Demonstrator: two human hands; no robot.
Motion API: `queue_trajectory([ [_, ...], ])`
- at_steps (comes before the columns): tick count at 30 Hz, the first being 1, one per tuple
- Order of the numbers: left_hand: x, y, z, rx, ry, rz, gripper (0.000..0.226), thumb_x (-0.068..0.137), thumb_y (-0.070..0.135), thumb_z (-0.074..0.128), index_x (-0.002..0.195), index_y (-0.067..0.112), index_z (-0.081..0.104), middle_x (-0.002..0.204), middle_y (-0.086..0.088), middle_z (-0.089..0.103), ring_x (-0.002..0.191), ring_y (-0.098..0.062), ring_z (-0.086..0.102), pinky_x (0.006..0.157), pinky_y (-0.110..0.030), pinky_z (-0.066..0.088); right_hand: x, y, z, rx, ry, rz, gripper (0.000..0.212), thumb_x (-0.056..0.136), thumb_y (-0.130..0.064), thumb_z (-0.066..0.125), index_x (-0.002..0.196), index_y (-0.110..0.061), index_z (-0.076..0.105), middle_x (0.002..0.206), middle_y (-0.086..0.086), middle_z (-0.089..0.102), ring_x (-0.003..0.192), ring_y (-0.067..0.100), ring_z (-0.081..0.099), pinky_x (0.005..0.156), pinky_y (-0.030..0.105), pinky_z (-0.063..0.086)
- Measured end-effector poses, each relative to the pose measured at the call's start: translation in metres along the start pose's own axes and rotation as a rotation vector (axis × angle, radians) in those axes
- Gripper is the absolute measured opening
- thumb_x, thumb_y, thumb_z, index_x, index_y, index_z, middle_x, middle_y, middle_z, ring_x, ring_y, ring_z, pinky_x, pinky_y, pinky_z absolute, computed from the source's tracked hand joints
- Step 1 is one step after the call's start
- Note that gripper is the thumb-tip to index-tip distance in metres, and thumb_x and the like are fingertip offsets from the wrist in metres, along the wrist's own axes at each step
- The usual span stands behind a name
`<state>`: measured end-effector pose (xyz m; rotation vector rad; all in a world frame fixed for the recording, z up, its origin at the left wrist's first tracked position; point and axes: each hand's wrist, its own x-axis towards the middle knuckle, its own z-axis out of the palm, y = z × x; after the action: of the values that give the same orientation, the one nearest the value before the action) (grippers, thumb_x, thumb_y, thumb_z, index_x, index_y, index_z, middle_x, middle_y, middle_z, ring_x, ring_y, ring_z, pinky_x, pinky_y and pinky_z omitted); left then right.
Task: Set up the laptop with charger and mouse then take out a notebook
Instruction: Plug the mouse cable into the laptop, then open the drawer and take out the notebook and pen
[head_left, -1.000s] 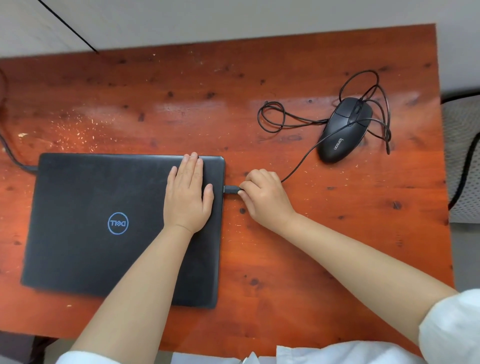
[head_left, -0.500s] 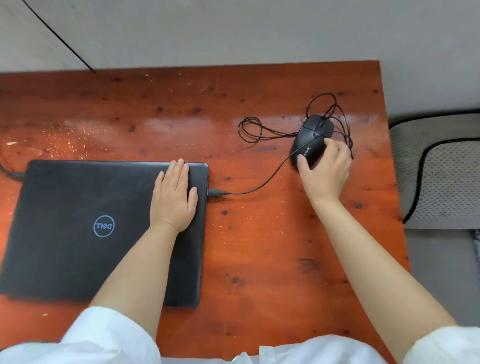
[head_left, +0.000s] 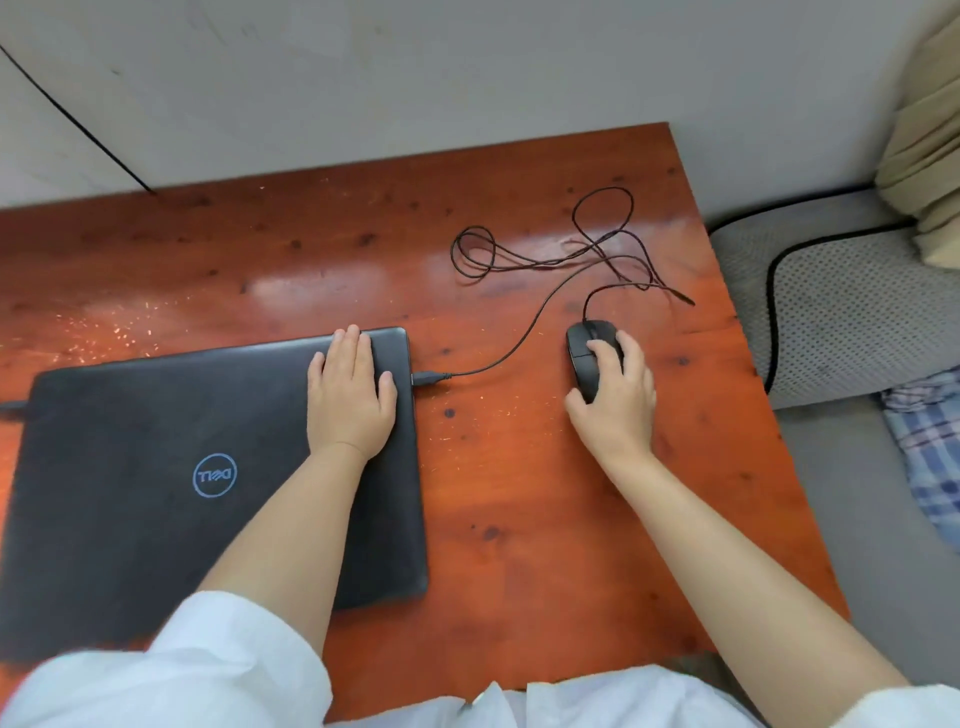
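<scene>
Compared with half a second before, the black mouse (head_left: 589, 358) is found nearer the person and nearer the front of the table (head_left: 519, 519), no longer lying among its cable loops at the far right. It is now set upright on the wood, well to the right of the laptop (head_left: 156, 467), and the right hand (head_left: 615, 402) is laid over it, the fingers (head_left: 605, 351) curled around its body with the thumb against its left side, so that the mouse is grasped. A second before, this hand was pinching the plug at the laptop's edge instead.

The mouse cable (head_left: 545, 260) is drawn out longer than before: its loops are spread across the far right part of the table, and one strand is led back to the USB plug (head_left: 428, 378), which is seated in the laptop's right edge as in the earlier pictures.

The left hand (head_left: 350, 395) is kept flat on the closed lid near its far right corner, the fingers straight and released, nothing being held. The laptop lies closed on the left half of the table, its round logo facing up. At its far left edge a dark cable (head_left: 10, 406) is seen meeting the side; whether it is the charger's cannot be told.

No containers are seen. Beside the table on the right, a grey cushion (head_left: 841, 312) with black piping and a piece of checked blue cloth (head_left: 930, 457) are visible. White sleeves (head_left: 208, 675) are seen at the bottom edge.
</scene>
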<state>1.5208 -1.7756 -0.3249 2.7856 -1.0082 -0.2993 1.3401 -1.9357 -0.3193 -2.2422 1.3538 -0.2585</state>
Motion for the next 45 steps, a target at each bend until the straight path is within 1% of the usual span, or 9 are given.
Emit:
queue_trajectory([
  [5,-0.010,-0.001,-0.002,0.042,0.015,0.063,0.050,0.096,0.019,0.039,0.140,-0.002,0.030,0.151,-0.017,0.030,0.142,-0.026,0.023,0.116,-0.044,0.017,-0.101,-0.011,0.012,0.056,-0.021,-0.070,0.047,0.070,0.000,0.069,0.115,-0.006,0.059,0.138,0.021,0.044,0.122,0.041,0.043,0.099,0.050,0.036],
  [8,-0.044,-0.008,0.000,0.051,-0.015,0.129,0.048,0.097,0.022,0.036,0.141,0.003,0.030,0.153,-0.012,0.027,0.143,-0.021,0.019,0.117,-0.044,0.016,-0.124,-0.032,0.029,0.054,-0.024,-0.119,0.046,0.071,0.001,0.068,0.116,-0.005,0.059,0.137,0.023,0.044,0.121,0.042,0.044,0.099,0.050,0.037],
  [14,-0.125,-0.049,-0.004,0.096,-0.070,0.209,0.049,0.098,0.027,0.036,0.143,0.011,0.028,0.155,-0.007,0.023,0.145,-0.018,0.015,0.118,-0.041,0.015,-0.133,-0.048,0.050,-0.082,-0.032,-0.054,0.050,0.081,-0.008,0.057,0.131,-0.013,0.046,0.149,0.015,0.028,0.130,0.035,0.030,0.106,0.045,0.029],
  [18,-0.159,-0.082,-0.019,0.089,-0.037,0.157,0.048,0.097,0.025,0.038,0.143,0.011,0.030,0.154,-0.009,0.027,0.144,-0.020,0.018,0.117,-0.041,0.017,-0.146,-0.047,0.045,-0.181,-0.080,-0.042,0.057,0.087,-0.021,0.056,0.139,-0.021,0.033,0.155,0.014,0.012,0.140,0.036,0.013,0.112,0.050,0.019],
  [21,-0.188,-0.100,-0.029,0.060,0.007,0.082,0.047,0.096,0.021,0.043,0.140,0.009,0.035,0.152,-0.013,0.031,0.143,-0.023,0.022,0.116,-0.044,0.019,-0.174,-0.056,0.049,-0.261,-0.105,-0.132,0.059,0.088,-0.022,0.054,0.141,-0.021,0.027,0.156,0.014,0.008,0.142,0.036,0.006,0.113,0.053,0.014],
  [26,-0.243,-0.129,-0.032,0.040,0.069,0.019,0.041,0.090,0.012,0.054,0.130,0.006,0.051,0.143,-0.017,0.046,0.137,-0.032,0.035,0.109,-0.051,0.029,-0.242,-0.079,0.072,-0.246,-0.121,-0.295,0.058,0.086,-0.013,0.049,0.140,-0.016,0.030,0.155,0.017,0.013,0.142,0.034,0.008,0.113,0.053,0.013],
  [32,-0.311,-0.166,-0.017,0.055,0.018,-0.050,0.042,0.092,0.018,0.049,0.134,0.013,0.047,0.148,-0.012,0.040,0.140,-0.028,0.029,0.111,-0.048,0.026,-0.331,-0.079,0.094,-0.209,-0.223,-0.341,0.055,0.089,-0.016,0.047,0.140,-0.013,0.028,0.154,0.016,0.018,0.142,0.029,0.015,0.113,0.048,0.018],
  [39,-0.386,-0.242,0.014,0.075,-0.129,-0.001,0.045,0.096,0.024,0.043,0.140,0.018,0.037,0.152,-0.005,0.032,0.143,-0.023,0.022,0.114,-0.044,0.022,-0.439,-0.080,0.151,-0.204,-0.289,-0.233,0.050,0.091,-0.016,0.044,0.139,-0.010,0.032,0.153,0.014,0.023,0.140,0.027,0.021,0.112,0.041,0.023],
  [45,-0.411,-0.321,0.057,0.105,-0.144,-0.039,0.045,0.094,0.022,0.044,0.138,0.013,0.039,0.147,-0.009,0.041,0.138,-0.024,0.032,0.108,-0.042,0.032,-0.484,-0.086,0.220,-0.166,-0.292,-0.103,0.045,0.088,-0.011,0.046,0.132,-0.005,0.041,0.148,0.015,0.033,0.131,0.028,0.037,0.102,0.038,0.035],
])
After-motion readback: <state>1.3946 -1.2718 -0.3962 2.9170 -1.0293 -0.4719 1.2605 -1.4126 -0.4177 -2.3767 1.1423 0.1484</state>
